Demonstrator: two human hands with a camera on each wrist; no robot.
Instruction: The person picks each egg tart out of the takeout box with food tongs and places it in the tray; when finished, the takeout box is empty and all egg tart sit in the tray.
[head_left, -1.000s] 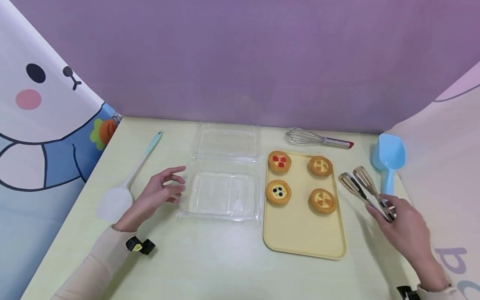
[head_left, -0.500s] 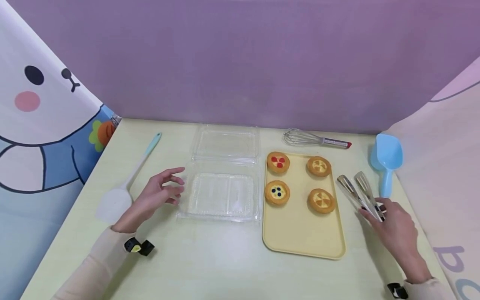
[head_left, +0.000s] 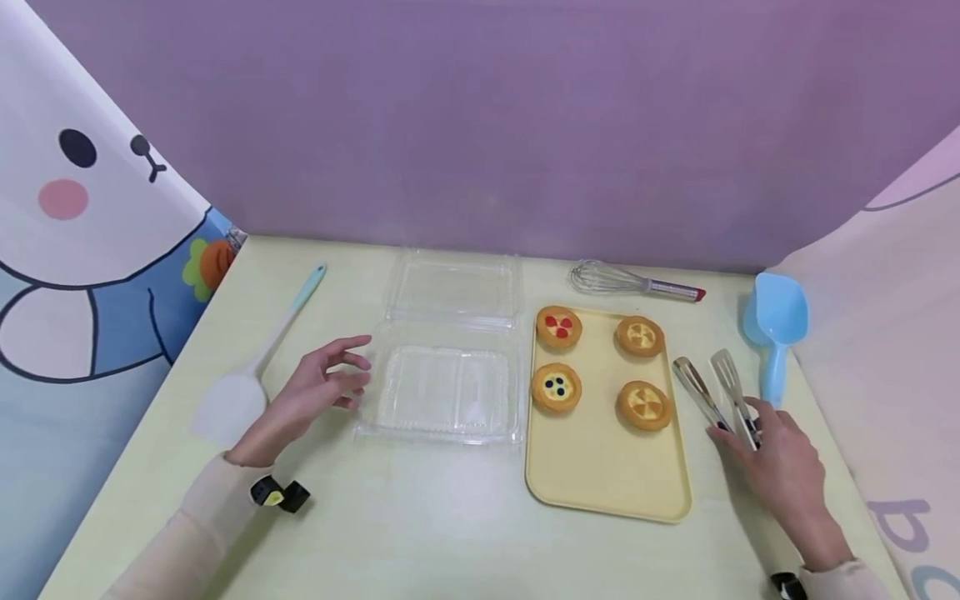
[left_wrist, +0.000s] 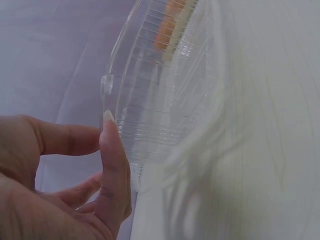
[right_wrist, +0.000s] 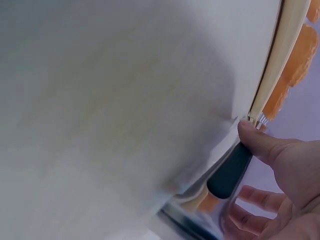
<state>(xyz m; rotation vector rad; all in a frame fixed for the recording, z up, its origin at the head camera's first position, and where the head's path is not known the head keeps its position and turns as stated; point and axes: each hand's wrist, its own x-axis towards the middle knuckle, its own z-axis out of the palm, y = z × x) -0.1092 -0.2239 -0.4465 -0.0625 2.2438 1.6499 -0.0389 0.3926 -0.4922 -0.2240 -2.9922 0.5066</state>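
Note:
My right hand [head_left: 783,467] grips metal tongs [head_left: 729,377] near their joined end, with the two flat heads pointing away and spread apart. In the right wrist view, the thumb lies against a dark handle panel [right_wrist: 230,172] of the tongs. Left of them is a yellow tray [head_left: 600,475] bearing several tarts, among them a red-topped tart [head_left: 558,327], a blueberry-dotted tart [head_left: 557,387] and a plain-topped tart [head_left: 645,405]. Beside the unfolded clear plastic clamshell box [head_left: 450,435], my left hand [head_left: 311,396] hovers with loosely bent fingers. Whether its fingertips touch the rim, I cannot tell.
A whisk [head_left: 633,281] lies behind the tray. At the right edge of the table is a blue scoop [head_left: 777,317]. A white spatula [head_left: 234,404] with a pale blue handle end lies to the left, partly beneath my left forearm. A purple backdrop [head_left: 495,125] closes off the back.
My right hand has shifted left and a little nearer the front, carrying the tongs with it; their heads now sit lower and closer to the tray. The left hand stays where it was.

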